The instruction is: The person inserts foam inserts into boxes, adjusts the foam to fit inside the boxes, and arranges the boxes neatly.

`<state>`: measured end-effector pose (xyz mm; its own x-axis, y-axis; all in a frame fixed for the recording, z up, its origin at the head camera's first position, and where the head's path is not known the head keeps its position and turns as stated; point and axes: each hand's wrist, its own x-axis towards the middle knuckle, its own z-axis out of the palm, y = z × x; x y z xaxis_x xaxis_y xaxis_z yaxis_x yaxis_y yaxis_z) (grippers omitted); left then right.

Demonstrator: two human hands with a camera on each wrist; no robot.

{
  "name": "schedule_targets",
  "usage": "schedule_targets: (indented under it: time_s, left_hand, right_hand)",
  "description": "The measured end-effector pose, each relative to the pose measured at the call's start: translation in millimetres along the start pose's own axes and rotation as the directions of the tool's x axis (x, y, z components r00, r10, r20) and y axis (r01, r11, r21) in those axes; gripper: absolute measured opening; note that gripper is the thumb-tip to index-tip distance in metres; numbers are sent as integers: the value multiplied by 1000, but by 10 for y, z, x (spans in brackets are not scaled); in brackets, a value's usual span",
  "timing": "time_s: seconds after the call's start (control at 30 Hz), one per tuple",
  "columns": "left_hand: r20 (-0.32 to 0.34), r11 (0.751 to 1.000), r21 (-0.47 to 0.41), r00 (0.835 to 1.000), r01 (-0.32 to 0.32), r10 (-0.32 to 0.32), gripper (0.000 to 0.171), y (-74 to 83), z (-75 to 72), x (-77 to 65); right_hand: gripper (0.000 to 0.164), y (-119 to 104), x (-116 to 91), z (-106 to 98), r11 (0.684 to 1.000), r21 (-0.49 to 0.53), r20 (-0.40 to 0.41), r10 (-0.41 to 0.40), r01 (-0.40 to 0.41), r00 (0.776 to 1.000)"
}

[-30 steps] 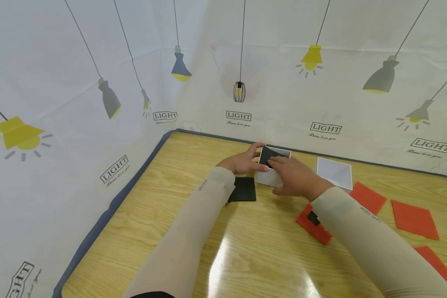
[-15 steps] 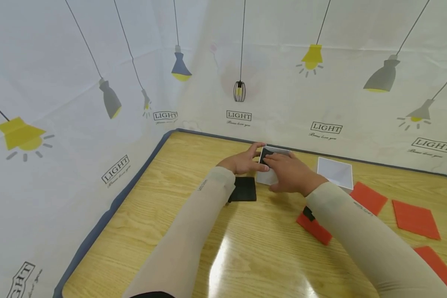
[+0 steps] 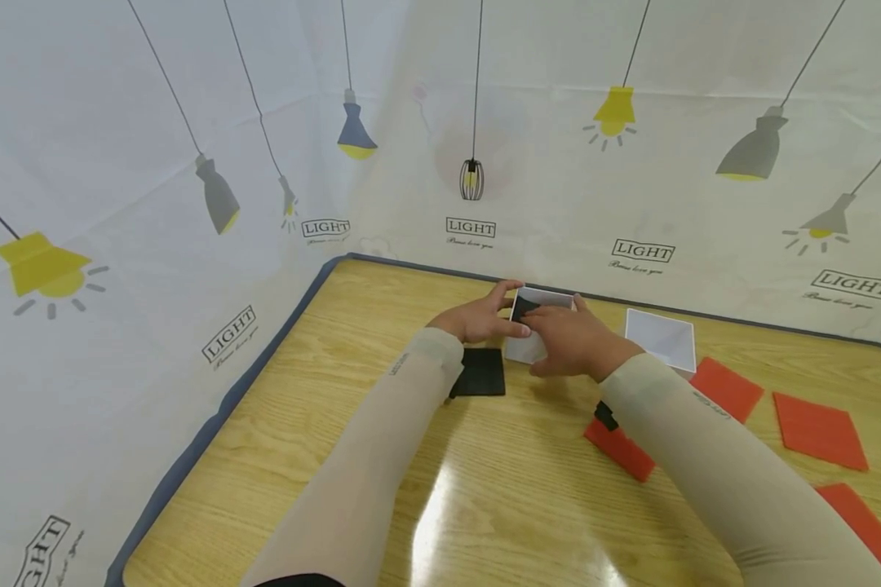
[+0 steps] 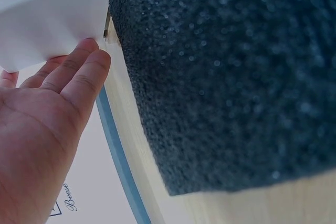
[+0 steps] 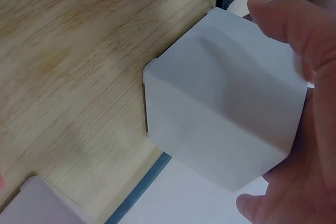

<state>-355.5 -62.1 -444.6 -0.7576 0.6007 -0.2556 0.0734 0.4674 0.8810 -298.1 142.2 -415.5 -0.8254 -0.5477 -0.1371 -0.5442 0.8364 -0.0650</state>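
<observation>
A white box stands open-topped near the table's far edge. My left hand holds it by the left side, thumb at the front and fingers towards the back; in the left wrist view the fingers touch its white wall. Inside the box lies a black foam sheet, and my right hand presses on it with outstretched fingers. These fingertips are partly hidden within the box. In the right wrist view, thumb and little finger stick out past the box. Another black foam sheet lies on the table in front.
A second white box stands to the right. Several red foam sheets lie scattered on the right of the wooden table, one partly under my right sleeve. A printed curtain hangs behind the table's far edge.
My right hand has shifted slightly left and its fingers have gone deeper into the box. Less of the black foam sheet inside shows now. My left hand has kept its place.
</observation>
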Motion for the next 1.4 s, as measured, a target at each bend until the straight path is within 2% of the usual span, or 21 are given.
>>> schedule_targets:
  time_s: [0.2, 0.63, 0.8, 0.93, 1.03, 1.2, 1.3, 1.4]
  left_hand:
    - [-9, 1000, 30, 1000, 0, 1, 97, -3, 1, 0]
    - [-8, 1000, 25, 1000, 7, -7, 97, -22, 6, 29]
    - [5, 1000, -1, 1000, 5, -5, 98, -25, 3, 26]
    - [9, 1000, -7, 1000, 0, 0, 97, -32, -6, 31]
    - [9, 1000, 5, 1000, -1, 1, 97, -42, -8, 41]
    - [4, 999, 43, 1000, 2, -3, 98, -33, -6, 41]
    - [0, 998, 55, 1000, -4, 4, 98, -23, -3, 27]
    - [-7, 998, 55, 1000, -10, 10, 98, -19, 3, 19]
  right_hand:
    - [74, 53, -47, 3, 1000, -3, -19, -9, 9, 1000]
    - [71, 75, -26, 45, 1000, -13, -13, 14, -14, 1000]
    - [72, 57, -44, 36, 998, 57, -72, 21, -17, 997]
    - [74, 41, -68, 15, 991, 133, -155, 36, -15, 987]
    - [71, 13, -107, 7, 984, 179, -251, 42, 4, 967]
    - [59, -70, -184, 31, 963, 266, -391, 76, 34, 917]
    - [51, -126, -225, 57, 944, 325, -407, 88, 54, 909]
    - [47, -182, -255, 88, 923, 379, -384, 94, 63, 919]
